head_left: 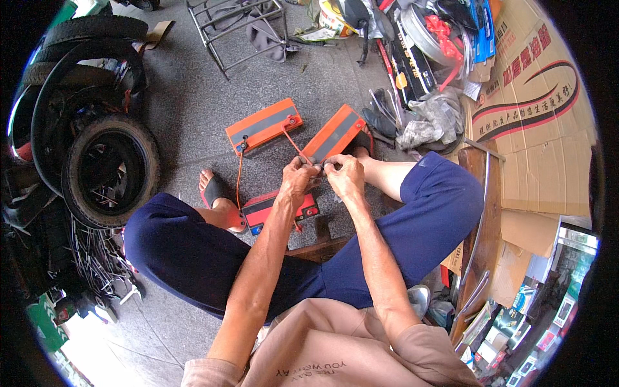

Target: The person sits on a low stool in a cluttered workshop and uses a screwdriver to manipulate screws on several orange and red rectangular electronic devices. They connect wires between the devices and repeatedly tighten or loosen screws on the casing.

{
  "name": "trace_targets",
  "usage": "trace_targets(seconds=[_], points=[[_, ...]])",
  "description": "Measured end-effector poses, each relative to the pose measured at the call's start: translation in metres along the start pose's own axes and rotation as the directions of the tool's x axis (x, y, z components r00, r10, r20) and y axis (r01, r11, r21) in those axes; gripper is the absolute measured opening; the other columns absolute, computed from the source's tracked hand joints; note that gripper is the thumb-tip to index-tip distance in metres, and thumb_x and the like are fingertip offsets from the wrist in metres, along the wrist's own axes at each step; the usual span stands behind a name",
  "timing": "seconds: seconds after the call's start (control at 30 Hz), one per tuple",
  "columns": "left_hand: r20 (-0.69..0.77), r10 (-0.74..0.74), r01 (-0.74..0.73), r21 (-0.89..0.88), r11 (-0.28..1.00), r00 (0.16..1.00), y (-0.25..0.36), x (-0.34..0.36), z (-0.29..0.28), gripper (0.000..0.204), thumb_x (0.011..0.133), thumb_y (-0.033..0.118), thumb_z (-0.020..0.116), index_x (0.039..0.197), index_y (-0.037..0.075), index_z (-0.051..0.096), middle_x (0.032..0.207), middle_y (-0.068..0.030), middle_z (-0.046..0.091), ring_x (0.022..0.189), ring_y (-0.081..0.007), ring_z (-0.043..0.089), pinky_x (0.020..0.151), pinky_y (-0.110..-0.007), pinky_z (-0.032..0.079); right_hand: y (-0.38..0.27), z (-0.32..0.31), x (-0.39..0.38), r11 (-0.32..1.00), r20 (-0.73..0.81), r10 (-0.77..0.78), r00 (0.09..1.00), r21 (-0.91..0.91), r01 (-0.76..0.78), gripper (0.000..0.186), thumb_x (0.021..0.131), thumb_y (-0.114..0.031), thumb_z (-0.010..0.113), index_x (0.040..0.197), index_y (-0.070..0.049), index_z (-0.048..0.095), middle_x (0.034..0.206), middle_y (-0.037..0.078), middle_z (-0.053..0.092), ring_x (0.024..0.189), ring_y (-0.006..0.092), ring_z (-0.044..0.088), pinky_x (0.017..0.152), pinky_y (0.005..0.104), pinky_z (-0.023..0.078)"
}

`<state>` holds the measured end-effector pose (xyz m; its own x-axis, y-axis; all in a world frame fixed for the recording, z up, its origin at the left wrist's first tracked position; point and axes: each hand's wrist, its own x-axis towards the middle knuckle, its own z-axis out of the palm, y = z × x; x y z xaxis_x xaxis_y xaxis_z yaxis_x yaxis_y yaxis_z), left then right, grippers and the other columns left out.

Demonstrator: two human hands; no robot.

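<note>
My left hand (pixel 299 177) and my right hand (pixel 346 175) meet at the near end of an orange battery (pixel 334 133) with a grey stripe. The left fingers are closed on the end of a red wire (pixel 293 142), which comes from a second orange battery (pixel 261 124). My right fingers pinch something small at the same spot; the fingertips hide it. A red battery (pixel 274 210) lies below my left forearm, close to my left foot. Another red wire (pixel 239 184) links it with the left orange battery.
Tyres (pixel 111 173) are piled at the left, with a heap of metal tools (pixel 103 261) beneath. A metal rack (pixel 238 29) stands on the far floor. Rags (pixel 433 119) and boxes crowd the far right, beside a large cardboard sheet (pixel 532 109). My knees flank the batteries.
</note>
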<state>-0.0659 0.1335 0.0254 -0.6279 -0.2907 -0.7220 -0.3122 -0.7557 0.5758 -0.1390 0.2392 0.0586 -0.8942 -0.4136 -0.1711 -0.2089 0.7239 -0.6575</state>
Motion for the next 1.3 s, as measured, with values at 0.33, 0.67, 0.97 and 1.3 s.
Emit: trace_targets(seconds=[0.33,0.67,0.97,1.3], points=[[0.064,0.013,-0.012,-0.018,1.000,0.998,-0.004,0.005,-0.007,0.027,0.082,-0.004,0.063,0.107,0.003,0.056,0.093,-0.0054,0.066,0.081,-0.0159,0.067,0.067,-0.029,0.059,-0.006,0.002,0.000,0.984,0.029,0.162,0.986,0.075,-0.164,0.019,0.076,-0.016,0.068,0.087,-0.002,0.074,0.080,0.016,0.072,0.073,0.0248,0.069,0.071,0.0356,0.054],[-0.042,0.184,-0.167,0.261,0.951,0.982,-0.011,0.015,-0.006,0.023,0.081,0.002,0.070,0.102,0.001,0.064,0.083,-0.0049,0.067,0.066,-0.0133,0.063,0.056,-0.026,0.052,0.040,0.022,0.003,0.912,-0.046,0.232,0.972,0.359,-0.201,0.015,0.080,-0.013,0.070,0.089,0.000,0.072,0.071,0.009,0.069,0.062,0.0165,0.063,0.059,0.0315,0.051],[-0.157,0.084,-0.013,0.405,0.914,0.984,0.005,0.007,0.008,0.024,0.078,0.006,0.075,0.097,-0.004,0.064,0.080,-0.0130,0.069,0.060,-0.0198,0.067,0.052,-0.033,0.057,0.064,0.030,0.010,0.873,-0.116,0.221,0.968,0.466,-0.143,0.009,0.085,-0.009,0.068,0.090,-0.001,0.069,0.058,-0.002,0.055,0.041,0.0052,0.044,0.036,0.0235,0.032],[-0.049,-0.074,0.076,0.058,0.995,0.996,0.003,0.008,0.000,0.020,0.081,0.005,0.074,0.091,-0.002,0.059,0.085,-0.0144,0.068,0.070,-0.0242,0.070,0.060,-0.035,0.062,0.058,0.029,0.009,0.877,-0.101,0.302,0.948,0.420,-0.235,0.015,0.081,-0.013,0.069,0.087,0.000,0.071,0.072,0.010,0.070,0.062,0.0171,0.065,0.058,0.0319,0.051]])
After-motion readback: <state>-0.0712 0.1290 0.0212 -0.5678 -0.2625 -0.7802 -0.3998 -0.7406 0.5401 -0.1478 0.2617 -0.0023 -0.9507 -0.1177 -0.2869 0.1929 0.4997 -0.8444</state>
